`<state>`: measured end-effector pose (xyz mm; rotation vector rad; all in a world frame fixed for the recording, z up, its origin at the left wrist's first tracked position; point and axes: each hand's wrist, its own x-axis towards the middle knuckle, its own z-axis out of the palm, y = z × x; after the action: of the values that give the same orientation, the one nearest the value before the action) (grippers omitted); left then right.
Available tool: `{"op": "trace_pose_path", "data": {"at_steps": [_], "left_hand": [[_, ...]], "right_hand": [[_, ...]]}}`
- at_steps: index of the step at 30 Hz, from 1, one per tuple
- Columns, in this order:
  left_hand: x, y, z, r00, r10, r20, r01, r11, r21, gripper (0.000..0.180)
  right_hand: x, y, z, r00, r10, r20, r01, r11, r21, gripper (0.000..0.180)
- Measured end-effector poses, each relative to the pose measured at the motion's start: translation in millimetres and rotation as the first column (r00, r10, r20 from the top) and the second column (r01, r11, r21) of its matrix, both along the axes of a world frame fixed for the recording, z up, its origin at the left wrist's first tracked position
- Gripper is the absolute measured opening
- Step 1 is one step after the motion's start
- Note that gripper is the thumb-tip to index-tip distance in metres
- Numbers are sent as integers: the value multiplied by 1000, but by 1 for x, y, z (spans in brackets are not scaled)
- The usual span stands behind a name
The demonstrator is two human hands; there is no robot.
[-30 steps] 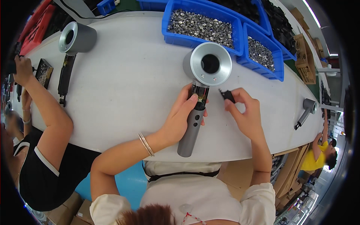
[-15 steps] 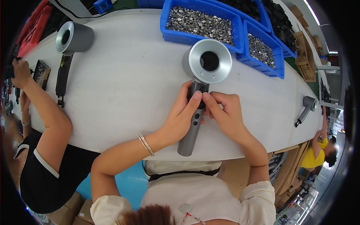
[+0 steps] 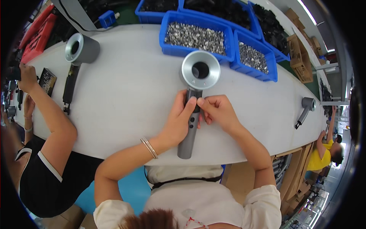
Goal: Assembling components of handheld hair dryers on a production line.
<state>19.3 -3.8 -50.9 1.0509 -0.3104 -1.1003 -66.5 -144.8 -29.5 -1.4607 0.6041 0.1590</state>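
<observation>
A hair dryer with a grey handle and a round silver head stands nearly upright in the picture, its head toward the bins. My left hand wraps the upper handle, thumb along its front, fingertips showing behind. Dark buttons show on the handle below that thumb. From the other side, my right hand has its thumb tip and curled index finger pressed together at the handle's edge, close to the left thumb. Whether a small part sits in that pinch is hidden.
Blue bins of small shiny metal parts stand at the far side of the white table. A second hair dryer lies left, a third far right. A co-worker's arm reaches in at left; another person sits at right.
The view has shifted slightly, with the bins lower in it. The hair dryer's head has moved a little left and down in the picture, and my right hand has slid toward the handle's edge.
</observation>
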Motion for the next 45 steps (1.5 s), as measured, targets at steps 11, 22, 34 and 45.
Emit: {"op": "trace_pose_path", "data": {"at_steps": [11,22,34,45], "left_hand": [[0,2,-4,996,-23,91,29,998,-60,34],[-7,-1,-9,995,-91,48,93,994,-54,43],[-2,-6,-12,993,-88,73,92,994,-57,40],[-3,-2,-8,996,-78,48,80,996,-40,49]], "right_hand": [[100,-91,42,738,-156,657,477,808,-344,11],[300,-110,19,921,332,-204,-131,-230,-964,8],[291,-118,35,871,401,286,250,140,-958,19],[9,-21,64,845,193,498,201,749,-632,18]]}}
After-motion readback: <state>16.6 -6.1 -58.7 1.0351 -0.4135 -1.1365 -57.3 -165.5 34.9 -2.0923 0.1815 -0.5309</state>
